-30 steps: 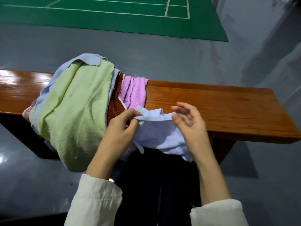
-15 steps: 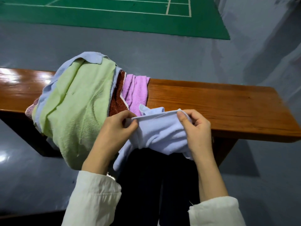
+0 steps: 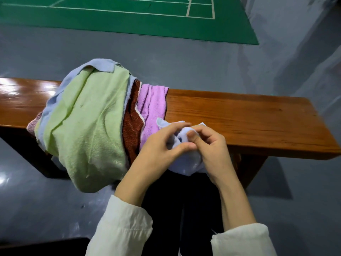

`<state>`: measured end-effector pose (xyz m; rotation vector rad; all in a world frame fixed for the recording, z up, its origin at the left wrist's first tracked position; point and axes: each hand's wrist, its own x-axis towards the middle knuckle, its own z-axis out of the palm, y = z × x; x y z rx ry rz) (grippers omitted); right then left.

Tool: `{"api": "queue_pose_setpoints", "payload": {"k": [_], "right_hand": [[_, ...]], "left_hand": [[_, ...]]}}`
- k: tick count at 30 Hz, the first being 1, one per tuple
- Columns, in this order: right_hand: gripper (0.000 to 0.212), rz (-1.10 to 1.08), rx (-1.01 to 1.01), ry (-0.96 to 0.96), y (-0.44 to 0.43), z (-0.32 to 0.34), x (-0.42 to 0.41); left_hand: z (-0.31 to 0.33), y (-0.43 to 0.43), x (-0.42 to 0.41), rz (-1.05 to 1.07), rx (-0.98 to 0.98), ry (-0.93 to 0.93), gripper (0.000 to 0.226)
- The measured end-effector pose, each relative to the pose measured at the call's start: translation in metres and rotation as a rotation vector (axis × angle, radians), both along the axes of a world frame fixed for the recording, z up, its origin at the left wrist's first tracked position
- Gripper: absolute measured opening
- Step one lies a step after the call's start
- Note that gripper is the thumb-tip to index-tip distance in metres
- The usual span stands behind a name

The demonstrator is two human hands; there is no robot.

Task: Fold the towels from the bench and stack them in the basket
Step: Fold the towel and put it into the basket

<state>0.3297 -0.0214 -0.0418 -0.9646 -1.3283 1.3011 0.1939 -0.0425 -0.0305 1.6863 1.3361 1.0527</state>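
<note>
At the lower centre of the frame, a person in white sleeves [image 3: 123, 230] bunches a pale blue towel [image 3: 186, 164] between both hands at the near edge of a polished wooden bench [image 3: 239, 122]. The left hand [image 3: 162, 150] curls around the cloth from the left of the picture, its thumb lying across the front of the bundle and its slightly blurred fingers hooked over the top. The right hand [image 3: 209, 147] closes on the same bundle from the other side, thumb pressed into the fabric, so the two thumbs nearly meet. Most of the towel sits gathered between the palms; a small corner pokes up above the left fingers, and the lower part hangs below the hands in front of the person's dark trousers. Just to the left of the grip, a heap of towels lies over the bench and spills off its front edge: a large green towel [image 3: 88, 126] on top, a light blue towel [image 3: 100, 64] showing beneath it, then a brown towel [image 3: 132, 130] and a purple towel [image 3: 154, 104] touching the held cloth. A green court mat [image 3: 129, 19] with white lines crosses the top of the frame on grey floor [image 3: 203, 58].
</note>
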Motion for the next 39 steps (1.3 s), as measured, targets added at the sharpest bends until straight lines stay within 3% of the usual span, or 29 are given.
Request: {"api": "queue_pose_setpoints", "payload": {"k": [2,4,10,13,16,20,22,27,31,34,37,39], "right_hand": [[0.013,0.013,-0.024,0.024,-0.001,0.001,0.004],[0.011,0.025,-0.057,0.001,-0.002,0.002,0.008],[0.021,0.078,-0.078,-0.189,0.001,0.008,0.022],[0.019,0.084,-0.044,-0.299,0.002,0.009,0.023],[0.017,0.051,0.018,-0.259,0.001,0.009,0.008],[0.014,0.103,0.004,-0.122,-0.003,0.012,-0.012],[0.017,0.133,-0.020,-0.089,-0.004,0.014,-0.011],[0.017,0.123,-0.061,-0.137,-0.005,0.018,0.003],[0.009,0.128,-0.136,-0.204,-0.004,0.018,0.013],[0.008,0.128,-0.148,-0.282,-0.002,0.016,0.019],[0.012,0.111,-0.090,-0.363,-0.001,0.013,0.016],[0.016,0.093,-0.057,-0.357,-0.001,0.014,0.007]], "left_hand": [[-0.001,0.001,-0.004,0.078,0.022,0.018,0.017],[0.001,0.001,-0.012,0.170,0.110,0.041,0.022],[0.004,-0.002,-0.053,0.563,0.176,0.019,0.008],[0.003,-0.002,-0.064,0.693,0.200,0.144,0.016],[0.005,0.004,-0.053,0.527,0.231,0.192,0.021],[0.004,0.003,-0.015,0.046,0.012,-0.055,0.042],[-0.002,0.003,-0.009,-0.014,-0.040,-0.044,0.040],[-0.006,0.005,-0.021,0.030,-0.037,0.108,0.030],[-0.005,0.005,-0.046,0.308,0.089,0.083,0.013],[-0.004,0.004,-0.070,0.455,0.159,0.199,0.015],[-0.009,0.001,-0.071,0.508,0.117,0.314,0.011],[-0.008,0.001,-0.061,0.434,0.112,0.266,0.015]]}}
